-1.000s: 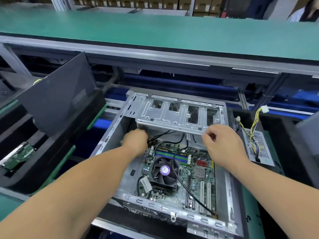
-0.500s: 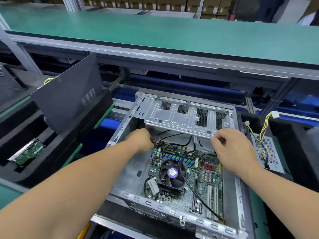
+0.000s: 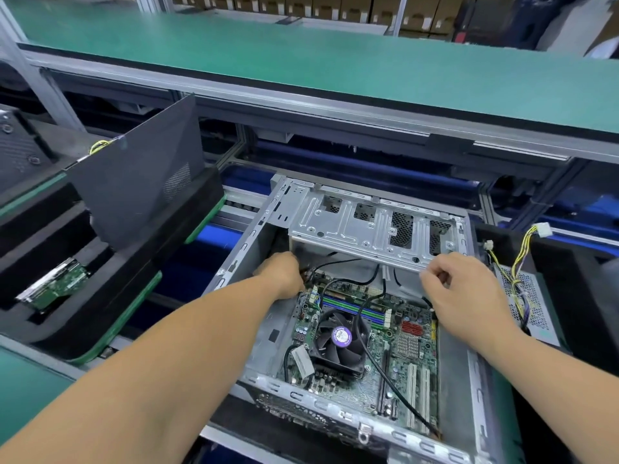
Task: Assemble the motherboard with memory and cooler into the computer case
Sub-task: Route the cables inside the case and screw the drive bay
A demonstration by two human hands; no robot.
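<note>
Both curled: left hand (image 3: pixel 280 275) and right hand (image 3: pixel 464 298) at motherboard's (image 3: pixel 407 346) far edge; grips unclear.

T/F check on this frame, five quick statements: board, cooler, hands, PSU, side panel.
1. The motherboard lies inside the case. True.
2. The cooler fan sits outside the case. False: it is on the board.
3. Both hands are at the board's far edge, left hand, right hand. True.
4. The power supply is mounted inside. False: it lies right of the case.
5. The dark side panel leans up left of the case. True.
</note>
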